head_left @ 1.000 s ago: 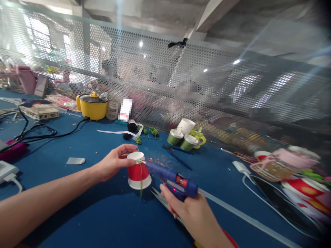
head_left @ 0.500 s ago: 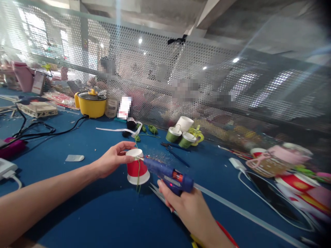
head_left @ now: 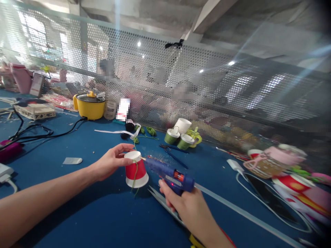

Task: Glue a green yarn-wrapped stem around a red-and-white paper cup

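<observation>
A red paper cup [head_left: 135, 171] stands upside down on the blue table [head_left: 77, 213]. A green string [head_left: 134, 175] hangs down its side. My left hand [head_left: 110, 162] grips the cup near its white bottom edge, on the left. My right hand [head_left: 184, 203] holds a blue hot glue gun [head_left: 170, 173]. The gun's metal tip touches the cup's upper right edge.
A yellow electric pot [head_left: 89, 106] with a black cable stands at the back left. Green cups and a white cup [head_left: 181, 135] sit by the perforated metal screen [head_left: 165, 82]. Scissors [head_left: 172, 151], clear glue sticks [head_left: 240, 212], a white charger [head_left: 234, 164] and decorated cups [head_left: 281, 168] lie to the right.
The view has shifted slightly. The cup and both hands stay together, with the glue gun tip still at the cup's top edge.
</observation>
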A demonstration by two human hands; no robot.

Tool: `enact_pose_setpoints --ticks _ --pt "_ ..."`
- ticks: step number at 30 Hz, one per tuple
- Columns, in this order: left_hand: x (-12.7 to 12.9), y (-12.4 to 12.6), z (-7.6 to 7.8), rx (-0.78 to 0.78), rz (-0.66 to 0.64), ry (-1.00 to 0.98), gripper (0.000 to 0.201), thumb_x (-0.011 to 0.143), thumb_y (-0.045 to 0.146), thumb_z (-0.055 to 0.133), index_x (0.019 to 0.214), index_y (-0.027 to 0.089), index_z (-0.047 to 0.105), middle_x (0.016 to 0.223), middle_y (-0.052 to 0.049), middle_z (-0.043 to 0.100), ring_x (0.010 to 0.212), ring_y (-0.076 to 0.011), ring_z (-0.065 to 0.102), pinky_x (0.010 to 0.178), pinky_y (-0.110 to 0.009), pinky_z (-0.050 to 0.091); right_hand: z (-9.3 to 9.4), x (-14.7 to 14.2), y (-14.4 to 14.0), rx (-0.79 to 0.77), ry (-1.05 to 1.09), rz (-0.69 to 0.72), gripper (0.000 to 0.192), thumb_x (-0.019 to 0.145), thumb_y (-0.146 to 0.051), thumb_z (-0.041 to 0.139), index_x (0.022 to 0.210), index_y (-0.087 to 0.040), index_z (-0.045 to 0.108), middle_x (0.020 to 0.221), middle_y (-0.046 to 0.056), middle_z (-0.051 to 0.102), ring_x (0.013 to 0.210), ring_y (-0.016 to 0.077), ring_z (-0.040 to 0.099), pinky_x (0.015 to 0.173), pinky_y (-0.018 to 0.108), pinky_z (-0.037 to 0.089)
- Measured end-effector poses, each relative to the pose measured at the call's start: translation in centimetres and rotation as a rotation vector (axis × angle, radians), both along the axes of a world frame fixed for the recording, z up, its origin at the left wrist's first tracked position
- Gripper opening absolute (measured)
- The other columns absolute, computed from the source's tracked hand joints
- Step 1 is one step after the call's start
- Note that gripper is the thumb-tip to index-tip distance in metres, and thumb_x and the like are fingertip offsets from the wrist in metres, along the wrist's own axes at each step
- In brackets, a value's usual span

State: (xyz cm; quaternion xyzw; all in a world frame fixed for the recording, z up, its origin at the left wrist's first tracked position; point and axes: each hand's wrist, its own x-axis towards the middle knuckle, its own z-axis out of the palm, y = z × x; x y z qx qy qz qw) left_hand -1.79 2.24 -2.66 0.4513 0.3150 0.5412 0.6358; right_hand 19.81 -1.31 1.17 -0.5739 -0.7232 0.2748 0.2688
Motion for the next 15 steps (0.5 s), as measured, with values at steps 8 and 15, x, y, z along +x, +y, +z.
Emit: enact_pose_setpoints --ticks 8,15 --pt "0.00 -0.04 0.01 -0.010 0.002 0.002 0.044 0.060 0.017 0.070 0.101 0.018 0.053 0.103 -0.007 0.055 0.087 -0.0172 0.055 0.083 -0.033 0.037 0.36 -0.57 -0.60 -0.015 0.041 -0.043 0.035 0.072 -0.043 0.049 0.048 -0.018 0.050 0.037 -0.002 0.049 0.035 0.0106 0.048 0.039 0.020 0.041" --pt "0.14 -0.23 0.44 -0.028 -0.002 -0.001 0.045 0.059 0.017 0.070 0.101 0.017 0.052 0.104 -0.008 0.055 0.089 -0.0179 0.055 0.084 -0.034 0.037 0.07 -0.62 -0.81 -0.068 0.008 -0.046 0.034 0.070 -0.046 0.050 0.050 -0.018 0.051 0.041 -0.001 0.052 0.039 0.0125 0.052 0.040 0.021 0.043"
